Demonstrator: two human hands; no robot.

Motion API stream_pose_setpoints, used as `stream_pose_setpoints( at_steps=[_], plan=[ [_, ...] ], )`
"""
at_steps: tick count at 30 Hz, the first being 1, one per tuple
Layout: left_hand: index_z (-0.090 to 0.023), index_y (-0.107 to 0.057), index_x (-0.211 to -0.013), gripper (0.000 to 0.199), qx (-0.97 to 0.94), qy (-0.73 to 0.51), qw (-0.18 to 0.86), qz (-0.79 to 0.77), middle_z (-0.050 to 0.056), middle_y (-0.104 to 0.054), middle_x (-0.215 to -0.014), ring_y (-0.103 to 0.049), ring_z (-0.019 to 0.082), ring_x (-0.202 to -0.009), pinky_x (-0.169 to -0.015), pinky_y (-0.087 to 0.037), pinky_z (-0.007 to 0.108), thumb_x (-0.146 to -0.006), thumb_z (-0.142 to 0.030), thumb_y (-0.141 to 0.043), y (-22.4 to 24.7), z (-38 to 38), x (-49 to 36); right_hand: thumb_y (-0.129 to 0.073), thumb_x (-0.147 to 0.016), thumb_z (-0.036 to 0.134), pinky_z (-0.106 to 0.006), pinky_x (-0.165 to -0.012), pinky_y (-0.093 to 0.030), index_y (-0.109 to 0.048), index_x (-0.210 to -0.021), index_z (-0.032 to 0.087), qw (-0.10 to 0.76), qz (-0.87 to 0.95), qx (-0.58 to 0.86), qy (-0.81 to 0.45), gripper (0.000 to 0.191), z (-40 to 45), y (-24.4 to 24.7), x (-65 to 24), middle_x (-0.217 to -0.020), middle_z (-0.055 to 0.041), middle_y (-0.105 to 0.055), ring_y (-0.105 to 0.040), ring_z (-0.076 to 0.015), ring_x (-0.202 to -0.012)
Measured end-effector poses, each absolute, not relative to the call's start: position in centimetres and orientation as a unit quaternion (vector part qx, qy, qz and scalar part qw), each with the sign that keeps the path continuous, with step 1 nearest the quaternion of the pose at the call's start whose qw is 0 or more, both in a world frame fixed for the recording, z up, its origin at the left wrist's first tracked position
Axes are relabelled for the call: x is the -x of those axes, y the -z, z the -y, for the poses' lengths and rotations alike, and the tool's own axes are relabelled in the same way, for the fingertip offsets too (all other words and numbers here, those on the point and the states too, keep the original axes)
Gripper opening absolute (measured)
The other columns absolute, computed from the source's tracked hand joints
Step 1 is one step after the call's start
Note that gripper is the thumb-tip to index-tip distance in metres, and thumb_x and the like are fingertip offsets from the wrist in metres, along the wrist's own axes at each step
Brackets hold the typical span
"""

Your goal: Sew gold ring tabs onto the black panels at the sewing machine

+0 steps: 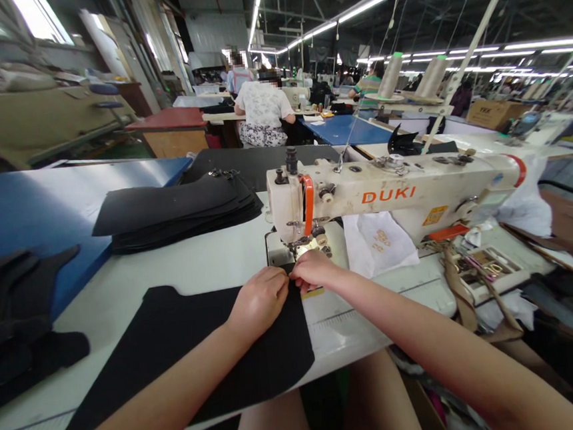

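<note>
A large black piece of material point(177, 338) lies flat on the pale table of a white sewing machine point(345, 193) marked DUKI. Its far right corner reaches the needle area. My left hand point(260, 301) rests on that corner, fingers bent and pressed together on the black material. Just right of it, my right hand point(312, 270) pinches the material's edge in front of the presser foot. The two hands' fingertips nearly meet. The needle tip is too small to make out.
Stacked black pieces point(175, 208) lie behind on the left, with more black pieces point(20, 325) at the far left. A white cloth point(382, 243) sits under the machine arm. Right of it is a tray point(492, 274) with small tools. A person point(263, 106) sits farther back.
</note>
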State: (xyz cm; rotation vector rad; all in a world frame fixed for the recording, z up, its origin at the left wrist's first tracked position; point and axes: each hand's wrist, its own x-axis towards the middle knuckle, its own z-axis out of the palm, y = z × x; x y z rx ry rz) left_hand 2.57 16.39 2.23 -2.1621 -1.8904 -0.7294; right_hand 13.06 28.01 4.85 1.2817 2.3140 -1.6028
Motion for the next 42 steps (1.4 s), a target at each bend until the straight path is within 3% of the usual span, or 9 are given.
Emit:
stream_pose_setpoints(
  at_steps=[6, 11, 17, 22, 26, 28, 35, 42],
  plan=[
    [-0.016, -0.06, -0.074, 0.02, 0.733, 0.214, 0.103, 0.638, 0.006, -0.065, -0.076, -0.059, 0.02, -0.075, -0.074, -0.049, 0.034, -0.087, -0.011, -0.046, -2.5, -16.7, -2.6, -0.057, -0.079, 0.017, -0.021, -0.047, -0.046, -0.063, -0.064, 0.015, -0.01, -0.799, -0.393, 0.455, 0.016, -28.1, -4.8, -14.1, -0.059, -0.002, -0.067, -0.062, -0.0125, -0.046],
    [-0.015, -0.061, -0.076, 0.016, 0.734, 0.223, 0.084, 0.635, 0.007, -0.065, -0.079, -0.058, 0.02, -0.078, -0.076, -0.049, 0.034, -0.086, -0.012, -0.048, -2.5, -16.8, -2.6, -0.055, -0.083, 0.015, -0.03, -0.08, -0.046, -0.068, -0.083, 0.018, -0.1, -0.859, -0.361, 0.35, 0.014, -26.6, -4.7, -17.2, -0.09, -0.0068, -0.069, -0.063, -0.02, -0.089],
    [-0.016, -0.06, -0.076, 0.019, 0.739, 0.229, 0.091, 0.627, 0.007, -0.064, -0.078, -0.058, 0.02, -0.078, -0.075, -0.05, 0.034, -0.086, -0.011, -0.045, -2.6, -16.8, -2.6, -0.05, -0.088, 0.015, -0.036, -0.091, -0.043, -0.067, -0.098, 0.016, -0.188, -0.951, -0.149, 0.193, 0.019, -24.0, -2.9, -19.6, -0.101, -0.0097, -0.065, -0.055, -0.0212, -0.097],
    [-0.016, -0.059, -0.077, 0.02, 0.755, 0.201, 0.096, 0.617, 0.006, -0.063, -0.077, -0.059, 0.019, -0.078, -0.077, -0.05, 0.034, -0.087, -0.01, -0.043, -2.8, -16.7, -2.4, -0.049, -0.091, 0.024, -0.038, -0.104, -0.035, -0.06, -0.115, 0.014, -0.148, -0.972, -0.071, 0.168, 0.029, -22.8, -3.2, -21.1, -0.12, -0.0122, -0.061, -0.05, -0.0226, -0.116],
    [-0.016, -0.059, -0.078, 0.022, 0.772, 0.166, 0.091, 0.607, 0.005, -0.062, -0.077, -0.059, 0.019, -0.08, -0.078, -0.049, 0.034, -0.09, -0.012, -0.041, -3.1, -16.7, -2.1, -0.056, -0.082, 0.052, -0.045, -0.11, -0.024, -0.05, -0.129, 0.011, -0.082, -0.982, -0.015, 0.167, 0.062, -22.2, -4.5, -22.8, -0.136, -0.0177, -0.048, -0.039, -0.029, -0.128],
    [-0.016, -0.058, -0.077, 0.023, 0.777, 0.151, 0.09, 0.605, 0.005, -0.062, -0.076, -0.058, 0.019, -0.079, -0.078, -0.049, 0.033, -0.091, -0.013, -0.04, -3.2, -16.9, -2.1, -0.058, -0.079, 0.056, -0.046, -0.11, -0.022, -0.045, -0.132, 0.01, -0.069, -0.985, 0.002, 0.16, 0.072, -22.1, -4.7, -23.3, -0.14, -0.0195, -0.043, -0.036, -0.0305, -0.131],
    [-0.016, -0.058, -0.076, 0.024, 0.782, 0.139, 0.095, 0.6, 0.005, -0.06, -0.075, -0.057, 0.019, -0.077, -0.077, -0.049, 0.034, -0.091, -0.012, -0.039, -3.1, -17.0, -2.0, -0.051, -0.088, 0.026, -0.038, -0.103, -0.035, -0.062, -0.111, 0.012, -0.146, -0.982, 0.01, 0.116, 0.029, -23.1, -4.0, -21.9, -0.119, -0.0146, -0.062, -0.054, -0.0234, -0.113],
    [-0.016, -0.058, -0.077, 0.024, 0.795, 0.122, 0.104, 0.585, 0.005, -0.061, -0.078, -0.058, 0.019, -0.08, -0.077, -0.05, 0.033, -0.092, -0.015, -0.04, -3.3, -16.7, -2.0, -0.049, -0.087, 0.015, -0.034, -0.098, -0.04, -0.065, -0.101, 0.014, -0.149, -0.984, -0.031, 0.088, 0.021, -24.1, -2.9, -19.9, -0.112, -0.0101, -0.066, -0.057, -0.0213, -0.106]
  ],
)
